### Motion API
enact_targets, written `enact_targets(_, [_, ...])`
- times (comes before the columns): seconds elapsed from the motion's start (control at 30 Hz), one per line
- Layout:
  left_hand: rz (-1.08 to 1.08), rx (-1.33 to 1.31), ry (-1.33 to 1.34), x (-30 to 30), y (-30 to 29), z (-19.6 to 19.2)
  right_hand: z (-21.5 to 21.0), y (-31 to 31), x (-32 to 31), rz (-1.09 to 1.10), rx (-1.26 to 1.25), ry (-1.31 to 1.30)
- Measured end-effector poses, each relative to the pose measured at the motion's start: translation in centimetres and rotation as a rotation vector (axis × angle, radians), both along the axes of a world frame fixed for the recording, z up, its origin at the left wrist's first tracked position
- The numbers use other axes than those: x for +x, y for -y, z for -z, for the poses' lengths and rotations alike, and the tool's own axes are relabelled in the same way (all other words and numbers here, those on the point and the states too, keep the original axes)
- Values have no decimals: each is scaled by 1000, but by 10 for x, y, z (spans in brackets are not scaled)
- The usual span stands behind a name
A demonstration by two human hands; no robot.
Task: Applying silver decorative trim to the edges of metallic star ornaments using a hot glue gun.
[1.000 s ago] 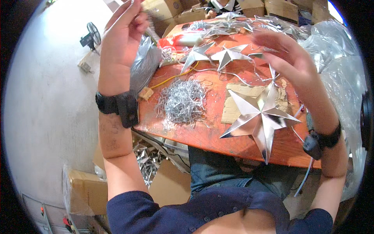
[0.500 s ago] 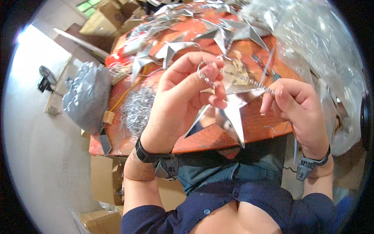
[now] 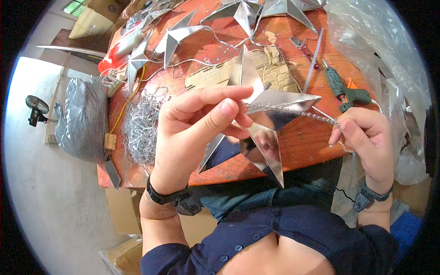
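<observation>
My left hand (image 3: 197,133) pinches the star (image 3: 261,114), my right hand (image 3: 366,137) pinches the tinsel (image 3: 316,118) taut; tugging harder could snap it off the edge.

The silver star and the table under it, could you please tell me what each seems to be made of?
The silver star looks like mirror-finish foil card or thin metal sheet: its creased facets reflect sharply. The table looks like orange-brown painted or varnished wood, worn and scuffed.

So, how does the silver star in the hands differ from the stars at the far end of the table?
The held star is lifted, gripped by the left hand; the far stars lie flat on the table. The held star looks larger, being closer. All are shiny, silver and pointed.
</observation>
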State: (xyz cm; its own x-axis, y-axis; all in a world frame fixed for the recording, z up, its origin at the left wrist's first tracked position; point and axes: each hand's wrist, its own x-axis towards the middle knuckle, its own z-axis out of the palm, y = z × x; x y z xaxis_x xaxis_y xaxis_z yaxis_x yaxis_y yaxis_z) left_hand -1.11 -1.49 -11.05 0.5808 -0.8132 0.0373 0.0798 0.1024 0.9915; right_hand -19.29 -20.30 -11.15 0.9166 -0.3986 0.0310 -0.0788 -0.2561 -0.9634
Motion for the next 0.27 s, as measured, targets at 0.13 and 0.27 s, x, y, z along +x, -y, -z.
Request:
enact_targets(0.13, [-20, 7, 8, 10, 5, 5, 8, 10, 7, 4, 5, -60])
enact_targets(0.27, [-16, 49, 71, 17, 10, 12, 14, 22, 14, -75, -33, -97])
